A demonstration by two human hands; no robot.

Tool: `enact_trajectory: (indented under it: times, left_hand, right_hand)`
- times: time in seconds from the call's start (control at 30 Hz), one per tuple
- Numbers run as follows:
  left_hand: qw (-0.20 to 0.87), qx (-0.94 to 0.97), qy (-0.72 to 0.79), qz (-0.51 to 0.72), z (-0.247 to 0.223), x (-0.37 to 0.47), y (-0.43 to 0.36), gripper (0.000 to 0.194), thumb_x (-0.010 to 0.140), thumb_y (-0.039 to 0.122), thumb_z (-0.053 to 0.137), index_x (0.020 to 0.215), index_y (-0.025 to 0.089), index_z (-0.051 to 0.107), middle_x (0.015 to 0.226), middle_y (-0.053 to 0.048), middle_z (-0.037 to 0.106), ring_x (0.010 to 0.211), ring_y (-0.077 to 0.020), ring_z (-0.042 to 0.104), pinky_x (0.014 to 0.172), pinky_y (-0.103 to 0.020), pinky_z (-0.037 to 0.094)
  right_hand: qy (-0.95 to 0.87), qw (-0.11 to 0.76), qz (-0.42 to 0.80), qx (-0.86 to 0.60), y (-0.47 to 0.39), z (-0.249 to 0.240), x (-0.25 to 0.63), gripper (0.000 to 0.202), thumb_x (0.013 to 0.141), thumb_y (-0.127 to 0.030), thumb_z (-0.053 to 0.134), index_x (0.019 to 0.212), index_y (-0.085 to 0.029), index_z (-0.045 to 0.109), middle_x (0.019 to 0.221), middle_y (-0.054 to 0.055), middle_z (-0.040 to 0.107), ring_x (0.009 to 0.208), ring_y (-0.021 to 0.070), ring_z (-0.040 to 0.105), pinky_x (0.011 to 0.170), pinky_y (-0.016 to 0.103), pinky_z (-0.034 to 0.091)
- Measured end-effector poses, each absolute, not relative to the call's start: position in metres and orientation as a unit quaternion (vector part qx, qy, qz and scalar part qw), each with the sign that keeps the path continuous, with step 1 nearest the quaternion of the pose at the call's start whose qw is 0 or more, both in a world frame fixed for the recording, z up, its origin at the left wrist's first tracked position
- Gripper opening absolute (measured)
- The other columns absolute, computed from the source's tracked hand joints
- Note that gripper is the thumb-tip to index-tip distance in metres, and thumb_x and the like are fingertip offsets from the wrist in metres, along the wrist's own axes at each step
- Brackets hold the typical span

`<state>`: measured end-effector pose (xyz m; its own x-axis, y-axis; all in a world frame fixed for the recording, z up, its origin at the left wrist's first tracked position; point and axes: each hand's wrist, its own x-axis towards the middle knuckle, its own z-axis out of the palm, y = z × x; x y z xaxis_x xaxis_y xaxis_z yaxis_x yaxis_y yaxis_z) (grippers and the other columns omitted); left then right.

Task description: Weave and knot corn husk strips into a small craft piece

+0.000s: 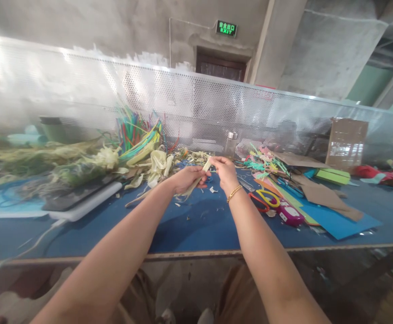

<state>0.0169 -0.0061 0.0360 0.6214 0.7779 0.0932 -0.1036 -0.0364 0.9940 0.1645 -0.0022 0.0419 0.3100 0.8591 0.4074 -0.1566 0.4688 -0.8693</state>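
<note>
Above the middle of the blue table, my left hand [188, 179] has its fingers closed round a pale yellow-green strip of husk-like material [207, 165]. The fingertips of my right hand [224, 168] pinch the upper end of that strip, close to the left fingers. A longer part of it hangs below my left hand. A gold bracelet [234, 193] circles my right wrist. Behind the hands lies a heap of pale dried husks [159, 166] and scraps.
Colourful pipe cleaners [134, 135] and a white power strip [86, 202] are on the left. To the right lie yellow-and-orange scissors [267, 198], a purple box [290, 214], blue paper [334, 220] and cardboard [328, 194]. A bottle [230, 144] stands before the perforated metal panel [196, 99].
</note>
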Motion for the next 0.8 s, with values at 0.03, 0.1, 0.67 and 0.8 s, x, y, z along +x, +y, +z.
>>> enact_trajectory:
  times: [0.03,0.1,0.67,0.8]
  left_hand:
    - [0.647,0.632,0.267,0.332,0.036,0.016,-0.007,0.014,0.083,0.028,0.060,0.087,0.015,0.061,0.064,0.002,0.051,0.059,-0.0076,0.046,0.080,-0.032,0.049]
    - [0.658,0.633,0.264,0.312,0.037,0.015,-0.010,0.014,0.083,0.028,0.060,0.086,0.015,0.060,0.063,0.003,0.050,0.059,-0.0079,0.047,0.080,-0.033,0.049]
    - [0.713,0.604,0.272,0.227,0.041,0.008,-0.003,0.010,0.084,0.024,0.055,0.082,0.014,0.053,0.056,0.007,0.028,0.043,-0.0034,0.021,0.039,-0.014,0.017]
    - [0.703,0.608,0.284,0.235,0.044,0.010,-0.003,0.026,0.089,0.041,0.047,0.083,0.016,0.052,0.055,0.008,0.022,0.042,-0.0047,0.014,0.037,-0.016,0.011]
  right_hand:
    - [-0.458,0.725,0.349,-0.378,-0.002,0.043,0.167,0.016,0.058,-0.028,0.075,0.066,-0.016,0.067,0.061,-0.002,0.062,0.060,0.0093,0.053,0.062,0.024,0.043]
    - [-0.441,0.736,0.343,-0.382,-0.001,0.045,0.172,0.019,0.057,-0.029,0.075,0.068,-0.015,0.067,0.063,-0.002,0.063,0.062,0.0099,0.053,0.062,0.024,0.043]
    - [-0.368,0.766,0.342,-0.401,0.013,0.045,0.201,0.022,0.058,-0.030,0.076,0.073,-0.017,0.068,0.050,-0.007,0.046,0.047,0.0058,0.035,0.046,0.022,0.029]
    - [-0.370,0.764,0.342,-0.402,0.016,0.044,0.204,0.023,0.061,-0.032,0.076,0.076,-0.018,0.068,0.049,-0.009,0.041,0.043,0.0049,0.029,0.042,0.022,0.024]
